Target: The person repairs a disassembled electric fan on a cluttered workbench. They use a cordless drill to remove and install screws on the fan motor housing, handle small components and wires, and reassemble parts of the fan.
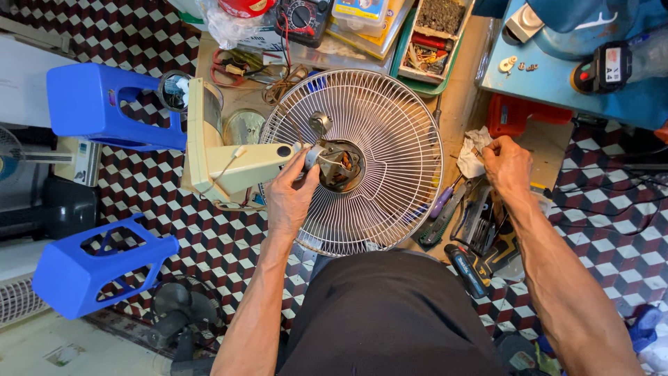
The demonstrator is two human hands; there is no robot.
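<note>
1. The fan motor [339, 165] is seen exposed at the centre of the white wire rear guard [390, 139]. No blades and no front guard are fitted, so the fan is judged to be partly stripped down.
2. The motor is held by the left hand [291, 195], fingers wrapped closed around its near side. The motor remains joined to the cream fan neck [240, 167], which lies on its side to the left.
3. The copper windings are visible through the open motor face. No rear cover is seen on it. Whether any screws remain in the housing cannot be told at this size.
4. The right hand [506, 163] is kept well apart from the motor, over the tool pile at the right. Its fingers are pinched closed at a crumpled white cloth [473, 153]. Whether a small part is held inside the pinch cannot be told.
5. A purple-handled screwdriver [443, 200] lies between the guard and the right hand. A cordless drill [467, 268] lies nearer the body. Neither is touched.
6. Judged status: opening-up is done as far as blades and front guard. The guard is not yet removed from the motor, and reassembly is not begun.
7. 2 blue stools [97, 104] stand at the left on the patterned floor tiles [209, 244], clear of the work.
</note>
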